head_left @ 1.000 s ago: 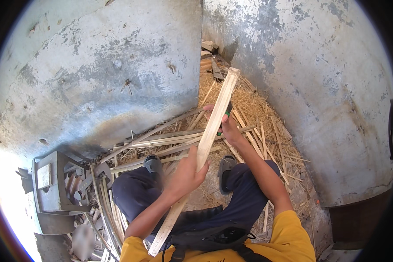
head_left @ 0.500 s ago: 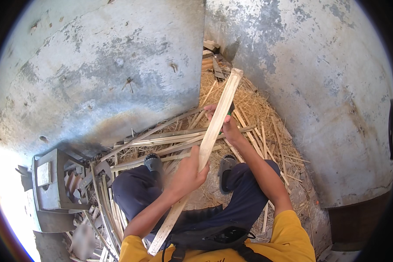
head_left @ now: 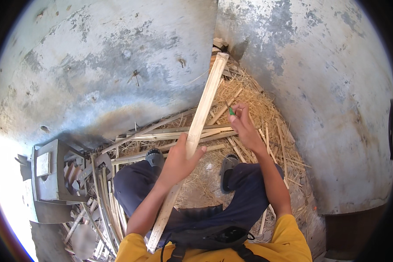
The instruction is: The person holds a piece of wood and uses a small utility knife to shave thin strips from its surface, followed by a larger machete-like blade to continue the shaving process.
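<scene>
A long, pale strip of split bamboo point(head_left: 204, 105) slants across the middle, its far end toward the corner and its near end by my waist. My left hand point(head_left: 179, 159) is closed around it a little below its middle, thumb on the right side. To the right of the strip and apart from it, my right hand point(head_left: 245, 126) is raised with its fingers pinched on a small green-handled knife point(head_left: 231, 111). Only a bit of the handle and a short dark tip of the knife show; the rest is hidden by my fingers.
Bamboo strips point(head_left: 170, 135) lie across the floor beyond my feet. Straw-like shavings point(head_left: 262, 102) heap into the corner between two worn walls point(head_left: 118, 56). A grey metal box frame point(head_left: 52, 174) stands at left, beside more long strips point(head_left: 107, 201).
My right hand has come away from the bamboo strip toward the right, bringing the knife into fuller view. The strip's far end has swung left, and my left hand has shifted slightly left.
</scene>
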Motion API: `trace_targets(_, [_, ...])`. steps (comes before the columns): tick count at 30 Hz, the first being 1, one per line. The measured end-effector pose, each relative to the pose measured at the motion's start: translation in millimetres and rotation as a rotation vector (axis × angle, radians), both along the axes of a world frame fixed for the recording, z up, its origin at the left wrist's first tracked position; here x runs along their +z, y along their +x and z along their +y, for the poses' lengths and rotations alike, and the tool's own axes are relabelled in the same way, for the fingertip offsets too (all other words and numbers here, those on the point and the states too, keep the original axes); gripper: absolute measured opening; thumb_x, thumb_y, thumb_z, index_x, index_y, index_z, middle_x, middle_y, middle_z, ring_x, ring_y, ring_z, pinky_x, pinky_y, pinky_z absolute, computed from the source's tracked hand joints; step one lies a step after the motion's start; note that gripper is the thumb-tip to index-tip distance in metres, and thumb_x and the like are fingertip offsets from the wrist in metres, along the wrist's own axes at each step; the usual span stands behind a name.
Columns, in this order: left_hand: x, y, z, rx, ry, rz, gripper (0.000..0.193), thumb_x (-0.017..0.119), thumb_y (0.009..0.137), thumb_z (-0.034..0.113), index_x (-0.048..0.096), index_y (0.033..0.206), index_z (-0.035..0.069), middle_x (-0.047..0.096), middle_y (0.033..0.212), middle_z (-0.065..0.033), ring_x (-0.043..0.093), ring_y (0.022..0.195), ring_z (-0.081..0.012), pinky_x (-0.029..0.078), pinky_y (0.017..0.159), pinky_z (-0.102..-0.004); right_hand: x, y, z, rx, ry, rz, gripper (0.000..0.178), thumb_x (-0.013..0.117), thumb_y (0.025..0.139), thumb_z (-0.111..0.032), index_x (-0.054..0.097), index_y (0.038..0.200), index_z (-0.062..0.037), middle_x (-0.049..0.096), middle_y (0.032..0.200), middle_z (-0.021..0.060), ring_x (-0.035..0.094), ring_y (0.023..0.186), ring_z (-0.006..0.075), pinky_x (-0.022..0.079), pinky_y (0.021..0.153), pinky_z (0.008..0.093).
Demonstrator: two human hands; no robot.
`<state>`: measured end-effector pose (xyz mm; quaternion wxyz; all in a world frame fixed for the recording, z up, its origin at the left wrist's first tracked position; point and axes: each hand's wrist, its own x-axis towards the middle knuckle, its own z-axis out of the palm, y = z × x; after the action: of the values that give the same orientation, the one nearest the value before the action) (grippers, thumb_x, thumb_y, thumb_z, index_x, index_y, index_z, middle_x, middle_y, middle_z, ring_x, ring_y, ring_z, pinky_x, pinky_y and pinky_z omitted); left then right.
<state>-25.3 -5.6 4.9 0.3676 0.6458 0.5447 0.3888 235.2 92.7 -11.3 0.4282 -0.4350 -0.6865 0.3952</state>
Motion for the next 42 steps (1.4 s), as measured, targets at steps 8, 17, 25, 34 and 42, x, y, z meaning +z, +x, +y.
trace_targets(8, [15,-7,2,-0.107,-0.203,-0.262,0.05,0.083,0.098,0.038,0.057,0.121,0.002,0.05,0.079,0.0037,0.051,0.065,-0.0048,0.043,0.052,-0.0249,9,-30,-42,0.089,0.327,-0.084,0.032,0.078,0.1,-0.014,0.058,0.122,-0.0032,0.067,0.106,0.0109,0.068,0.093,0.0183,0.054,0.081,0.0321])
trace_targets(17, [14,-5,2,-0.136,-0.163,-0.293,0.064,0.088,0.093,0.04,0.056,0.131,-0.001,0.05,0.081,0.005,0.048,0.07,-0.005,0.041,0.058,-0.0247,18,-34,-49,0.187,0.407,-0.181,0.024,0.082,0.095,-0.016,0.071,0.112,-0.0026,0.075,0.1,0.0135,0.077,0.088,0.0281,0.059,0.076,0.0363])
trace_targets(25, [5,-2,3,-0.087,-0.159,-0.316,0.054,0.077,0.103,0.036,0.057,0.137,0.0,0.053,0.083,0.005,0.051,0.076,-0.0056,0.045,0.067,-0.026,16,-38,-48,0.188,0.469,-0.171,0.022,0.082,0.094,-0.018,0.076,0.111,-0.0045,0.072,0.092,0.0109,0.073,0.08,0.0298,0.056,0.069,0.0381])
trace_targets(34, [15,-3,-2,-0.086,-0.089,-0.172,0.058,0.085,0.095,0.027,0.057,0.137,0.0,0.055,0.081,0.0031,0.054,0.074,-0.0077,0.046,0.067,-0.0283,18,-39,-49,0.137,0.6,-0.256,0.019,0.082,0.092,-0.017,0.077,0.108,-0.0069,0.068,0.084,0.0065,0.068,0.068,0.025,0.053,0.058,0.0381])
trace_targets(42, [3,-12,1,-0.135,-0.066,-0.16,0.052,0.08,0.087,0.004,0.056,0.133,0.001,0.052,0.077,0.0018,0.053,0.071,-0.009,0.045,0.065,-0.0292,18,-40,-49,0.111,0.639,-0.267,0.017,0.084,0.091,-0.016,0.078,0.104,-0.0077,0.068,0.083,0.0053,0.068,0.065,0.0238,0.052,0.056,0.0375])
